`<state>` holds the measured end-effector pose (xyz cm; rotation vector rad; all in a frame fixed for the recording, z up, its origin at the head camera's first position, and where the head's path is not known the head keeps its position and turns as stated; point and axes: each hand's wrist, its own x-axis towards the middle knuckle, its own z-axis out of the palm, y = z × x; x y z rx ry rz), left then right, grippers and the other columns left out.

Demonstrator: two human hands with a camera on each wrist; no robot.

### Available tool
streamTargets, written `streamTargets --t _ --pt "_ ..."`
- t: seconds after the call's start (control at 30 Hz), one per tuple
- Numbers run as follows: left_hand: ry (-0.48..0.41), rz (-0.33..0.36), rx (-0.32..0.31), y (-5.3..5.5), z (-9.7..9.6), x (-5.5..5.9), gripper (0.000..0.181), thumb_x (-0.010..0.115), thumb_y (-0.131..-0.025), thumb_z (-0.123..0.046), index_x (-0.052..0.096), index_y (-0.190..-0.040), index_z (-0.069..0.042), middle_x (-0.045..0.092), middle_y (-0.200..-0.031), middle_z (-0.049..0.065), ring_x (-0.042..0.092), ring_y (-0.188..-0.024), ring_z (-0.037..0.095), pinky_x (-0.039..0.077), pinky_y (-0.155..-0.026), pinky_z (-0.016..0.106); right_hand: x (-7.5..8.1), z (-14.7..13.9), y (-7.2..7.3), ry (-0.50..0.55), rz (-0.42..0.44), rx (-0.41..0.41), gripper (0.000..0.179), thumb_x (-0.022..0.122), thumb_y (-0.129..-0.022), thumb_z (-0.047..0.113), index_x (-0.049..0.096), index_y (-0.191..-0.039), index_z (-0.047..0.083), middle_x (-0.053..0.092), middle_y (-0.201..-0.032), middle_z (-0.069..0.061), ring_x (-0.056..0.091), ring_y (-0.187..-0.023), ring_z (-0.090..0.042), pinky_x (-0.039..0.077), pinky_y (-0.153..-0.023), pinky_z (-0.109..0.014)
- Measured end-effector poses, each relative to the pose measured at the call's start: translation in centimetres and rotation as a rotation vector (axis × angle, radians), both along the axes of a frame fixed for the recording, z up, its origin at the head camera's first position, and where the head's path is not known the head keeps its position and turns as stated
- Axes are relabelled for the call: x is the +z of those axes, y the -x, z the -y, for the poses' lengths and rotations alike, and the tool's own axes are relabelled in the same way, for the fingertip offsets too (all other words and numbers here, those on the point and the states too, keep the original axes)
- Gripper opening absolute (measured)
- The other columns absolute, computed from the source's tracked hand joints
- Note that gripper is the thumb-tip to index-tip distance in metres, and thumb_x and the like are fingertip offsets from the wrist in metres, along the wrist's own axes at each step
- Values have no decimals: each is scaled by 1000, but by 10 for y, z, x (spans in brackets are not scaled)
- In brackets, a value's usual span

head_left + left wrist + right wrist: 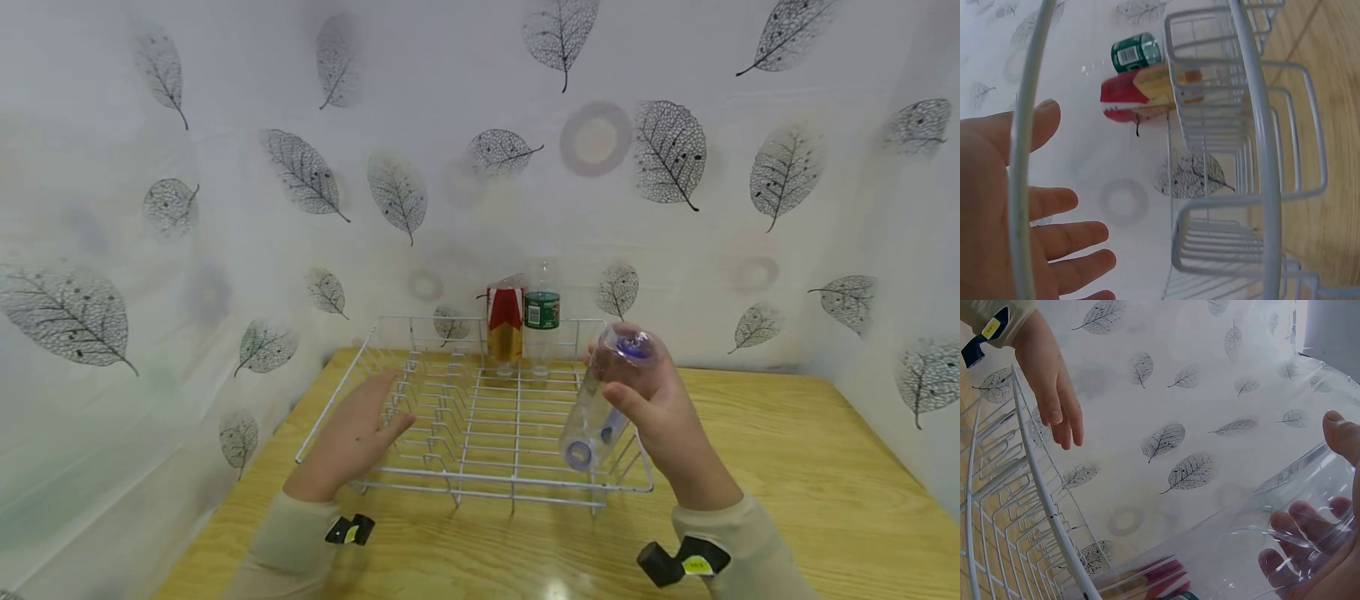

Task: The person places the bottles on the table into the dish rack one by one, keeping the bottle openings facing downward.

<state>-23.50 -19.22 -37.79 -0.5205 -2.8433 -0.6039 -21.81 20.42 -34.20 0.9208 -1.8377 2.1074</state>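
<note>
My right hand (660, 408) grips a clear plastic bottle (588, 417) with bluish-purple rings at its ends, tilted above the right side of a white wire dish rack (517, 479). In the right wrist view the fingers (1310, 528) show through the transparent wall. My left hand (352, 437) is over the rack's left side, fingers extended and holding nothing. In the left wrist view that hand (1041, 231) appears behind a rack wire. A red and gold bottle (505, 325) and a clear bottle with a green label (542, 310) stand side by side at the rack's back.
The rack stands on a light wooden table (787, 467), with upright wire dividers (442, 408) along its left half. A whitish curtain (465, 83) printed with dark leaves hangs behind the table and along both sides.
</note>
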Motion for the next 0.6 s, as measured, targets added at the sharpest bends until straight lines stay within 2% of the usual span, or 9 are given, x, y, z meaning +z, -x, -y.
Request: streamTargets --t 0.4,0.6 --pt "-20 94 51 5 19 -9 86 48 -102 -58 21 -160 0 22 -162 27 22 -147 47 20 -117 64 -1 -2 0 3 2 -13 58 62 -102 13 33 -152 12 58 -137 -14 56 -128 -23 47 -104 -30" --pt "-4 77 101 8 25 -10 80 57 -103 -43 23 -158 4 23 -160 30 20 -147 49 18 -118 63 -1 -2 1 1 -9 -20 59 62 -102 13 32 -152 11 58 -137 -14 56 -129 -23 46 -105 -30"
